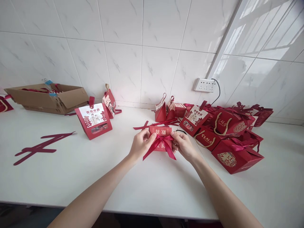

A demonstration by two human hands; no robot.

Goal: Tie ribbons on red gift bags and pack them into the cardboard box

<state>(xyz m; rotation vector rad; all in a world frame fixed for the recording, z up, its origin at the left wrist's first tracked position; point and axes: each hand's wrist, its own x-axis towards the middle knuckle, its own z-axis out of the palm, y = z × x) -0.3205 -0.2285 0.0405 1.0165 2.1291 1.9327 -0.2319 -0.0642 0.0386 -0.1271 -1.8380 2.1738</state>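
A small red gift box (162, 130) with gold Chinese characters is in front of me on the white table. Across its middle lies a dark pink satin ribbon bow (162, 140), its two tails spreading down towards me. My left hand (143, 141) pinches the bow's left loop between thumb and finger. On the other side, my right hand (182, 144) grips the right loop near the box's right edge. Both hands' remaining fingers are curled, and they partly hide the box's sides.
Loose red straps (39, 147) lie at left, near a cardboard box (45, 99). A red box with a printed couple (94, 122) stands left of my hands. Several red gift boxes (237, 156) crowd the right. A power strip (204, 85) is on the tiled wall.
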